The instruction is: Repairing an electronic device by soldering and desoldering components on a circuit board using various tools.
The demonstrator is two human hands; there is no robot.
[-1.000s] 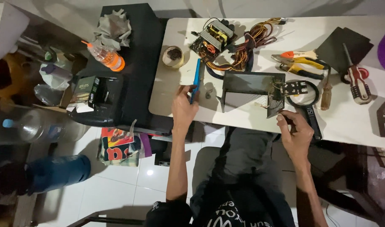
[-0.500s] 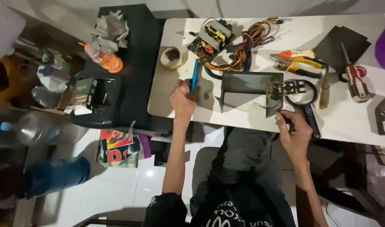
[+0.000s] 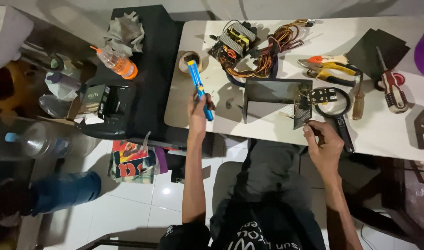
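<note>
Head view, looking straight down at a white surface with me seated at its near edge. My left hand has its grip closed around a blue pen-shaped tool, which lies slanted over the surface's left part, its tip pointing away from me toward a small roll of tape. My right hand rests at the near edge, fingers curled in; I cannot tell whether they pinch anything. It sits just beside the handle of a black magnifying glass.

Between my hands stands a dark metal housing, open toward me, with a small circuit board at its right corner. Bare surface lies left of the housing and around the blue tool, up to the left edge. Farther back, an exposed power-supply board trails a tangle of orange and yellow wires. To the right lie yellow and orange pliers, a wooden-handled tool, a red-and-white screwdriver and a dark flat sheet, crowding that side.

Left of the surface, a black stand carries an orange-capped bottle and crumpled paper. White floor tiles show below.
</note>
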